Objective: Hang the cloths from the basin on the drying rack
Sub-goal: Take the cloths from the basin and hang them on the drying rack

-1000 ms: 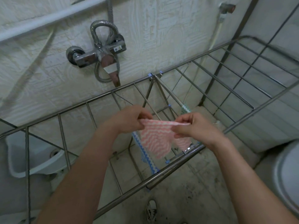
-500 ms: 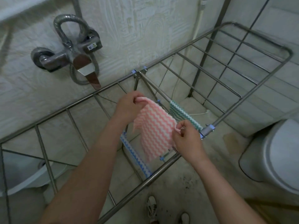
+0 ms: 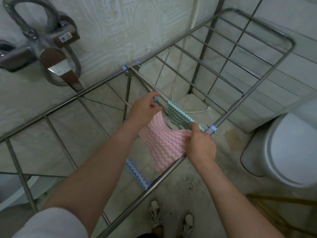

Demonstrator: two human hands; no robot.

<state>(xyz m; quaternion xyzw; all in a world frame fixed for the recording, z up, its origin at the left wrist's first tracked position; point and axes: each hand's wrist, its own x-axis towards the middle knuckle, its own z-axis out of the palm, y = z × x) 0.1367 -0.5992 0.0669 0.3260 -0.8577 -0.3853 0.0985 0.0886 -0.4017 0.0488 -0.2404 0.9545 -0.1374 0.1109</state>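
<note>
Head view showed both hands pinching a pink zigzag cloth (image 3: 163, 143) over the drying rack (image 3: 228, 115): left hand (image 3: 144, 109) gripped its corner at 10 o'clock, right hand (image 3: 201, 146) its edge at 3 o'clock. A green zigzag cloth (image 3: 180, 115) hung just beyond at 1 o'clock, a blue one (image 3: 137, 172) lower at 7 o'clock.

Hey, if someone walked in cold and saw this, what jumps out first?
Two hands, left hand and right hand, stretch a pink zigzag cloth over the middle of a metal drying rack. A green zigzag cloth hangs just beyond it, and a chrome tap juts from the wall at upper left.
</note>
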